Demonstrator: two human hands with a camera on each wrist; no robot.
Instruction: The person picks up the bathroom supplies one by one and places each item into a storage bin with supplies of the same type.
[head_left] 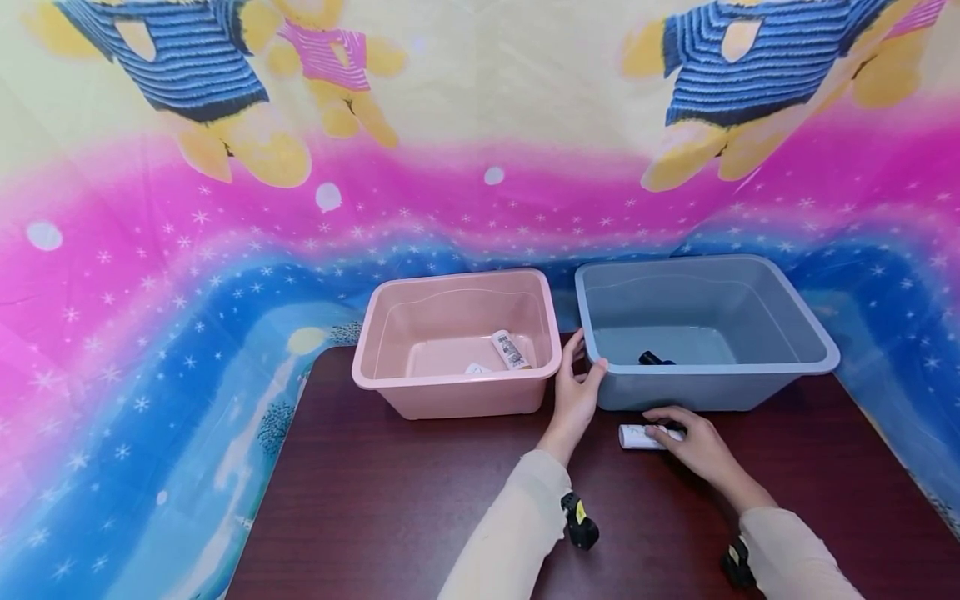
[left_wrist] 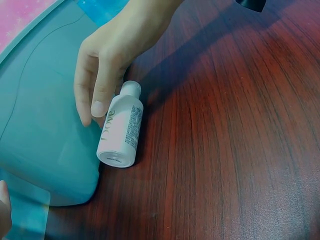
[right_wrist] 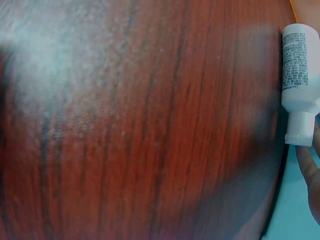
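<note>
A small white bottle [head_left: 633, 437] lies on its side on the table, just in front of the blue-grey bin [head_left: 697, 387]. My right hand [head_left: 697, 442] hovers over its cap end with fingers spread; in the left wrist view those fingers hang beside the bottle [left_wrist: 120, 132], between it and the bin wall. The right wrist view has the bottle [right_wrist: 299, 65] at its right edge, with fingertips near the cap. My left hand [head_left: 577, 396] holds the front left corner of the blue-grey bin, thumb on the front rim and fingers along the side.
A pink bin [head_left: 457, 400] stands to the left, with a white bottle [head_left: 512, 350] and another white item [head_left: 477, 367] inside. Within the blue-grey bin lies a dark item [head_left: 655, 358]. Behind the dark wooden table [head_left: 390, 500] hangs a printed cloth [head_left: 465, 208].
</note>
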